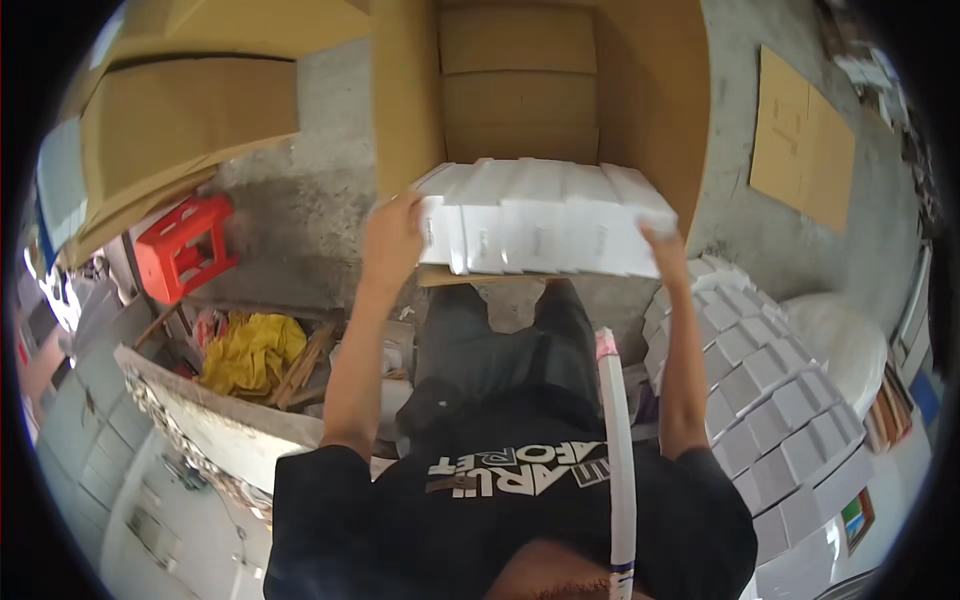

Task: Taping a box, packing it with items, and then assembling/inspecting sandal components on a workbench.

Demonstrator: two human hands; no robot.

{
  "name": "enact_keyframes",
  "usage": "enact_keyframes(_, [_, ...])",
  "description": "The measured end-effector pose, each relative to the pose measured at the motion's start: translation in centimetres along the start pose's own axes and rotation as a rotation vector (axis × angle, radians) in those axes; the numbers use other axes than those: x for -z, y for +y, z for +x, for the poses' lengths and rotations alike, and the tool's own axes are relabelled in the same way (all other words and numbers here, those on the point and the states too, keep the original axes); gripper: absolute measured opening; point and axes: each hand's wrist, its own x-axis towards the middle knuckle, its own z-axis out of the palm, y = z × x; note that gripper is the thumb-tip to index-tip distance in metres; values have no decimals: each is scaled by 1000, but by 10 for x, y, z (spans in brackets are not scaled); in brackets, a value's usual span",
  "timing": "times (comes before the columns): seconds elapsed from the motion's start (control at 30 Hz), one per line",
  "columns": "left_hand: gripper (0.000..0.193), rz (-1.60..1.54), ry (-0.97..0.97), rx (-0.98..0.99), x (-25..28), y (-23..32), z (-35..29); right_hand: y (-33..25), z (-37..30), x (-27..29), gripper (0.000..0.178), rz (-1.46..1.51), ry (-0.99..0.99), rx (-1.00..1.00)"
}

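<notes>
Head camera had a row of white boxes [545, 240] held by its two ends, right at the near opening of a big cardboard carton [655, 90]. The left hand [398, 235] gripped one end and the right hand [662, 245] the other, fingers curled in so the whole row got pinched between them (human bookends, basically). Couldn't tell if the fingers were spread or tight together.

My worry was the middle: it seemed to rely on squeeze from both sides, so if either hand eased off, the centre boxes could've dropped or fanned out. Their edges looked stepped, which wouldn't have helped. An end box could also have snagged on the carton wall if the row tipped.

Hard to make out: the right hand was smeary, fingertips were mostly lost, and no clue whether the brown strip [450, 277] under the row was a supporting flap. The carton's far end got cut off, too.
</notes>
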Motion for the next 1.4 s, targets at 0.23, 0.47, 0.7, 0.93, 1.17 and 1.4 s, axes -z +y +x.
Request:
enact_keyframes(0.23, [62, 135, -190, -11, -104, -10, 294, -76, 165, -155, 72, -810, -224, -120])
enact_keyframes(0.47, [85, 435, -788, 379, -262, -143, 404, -29, 313, -203, 99, -657, -652, -309])
enact_keyframes(0.7, [90, 637, -706, 433, -269, -194, 327, 23, 253, -223, 85, -662, -435, -77])
enact_keyframes(0.93, [78, 546, 783, -142, -78, -50, 94, -24, 2, -26, 49, -373, 783, 137])
enact_keyframes(1.17, [32, 213, 295, 236, -30, -228, 118, -23, -13, -57, 35, -90, 213, -105])
enact_keyframes(1.4, [18, -93, 419, 101, 42, -255, 155, -23, 29, -121, 39, 77, 109, -107])
